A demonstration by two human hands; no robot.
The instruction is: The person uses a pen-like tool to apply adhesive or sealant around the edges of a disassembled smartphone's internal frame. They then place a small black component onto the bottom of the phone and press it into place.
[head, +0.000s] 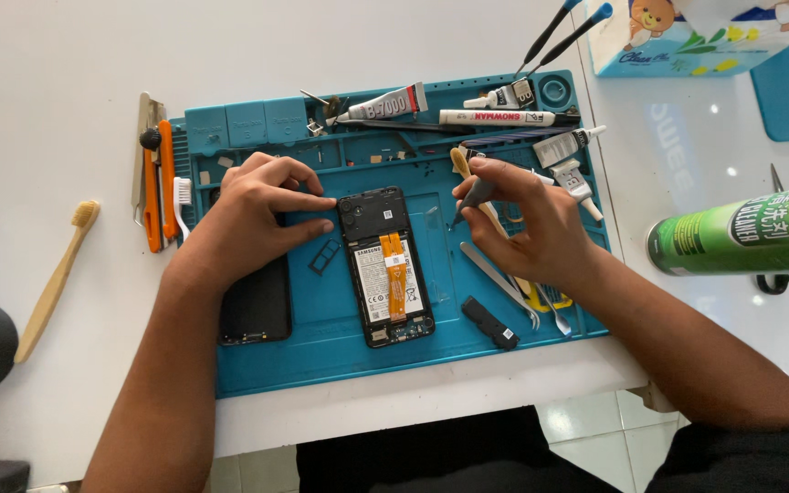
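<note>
An opened phone (385, 265) lies face down in the middle of the blue work mat (321, 356), its battery and an orange flex strip exposed. My left hand (262, 215) rests on the mat just left of the phone, fingertips touching its upper left edge. My right hand (522, 219) hovers to the phone's right, pinching a small dark-tipped tool (477, 194) that points toward the phone's top. A black back cover (256, 306) lies under my left wrist. A small card tray (324, 257) sits between hand and phone.
Glue tubes (385, 103) and a white marker (504, 118) line the mat's top. Tweezers (499, 283) and a small black part (490, 322) lie right of the phone. Orange tools (159, 187), a bamboo toothbrush (55, 278), a green spray can (746, 228) and a tissue box (687, 32) surround the mat.
</note>
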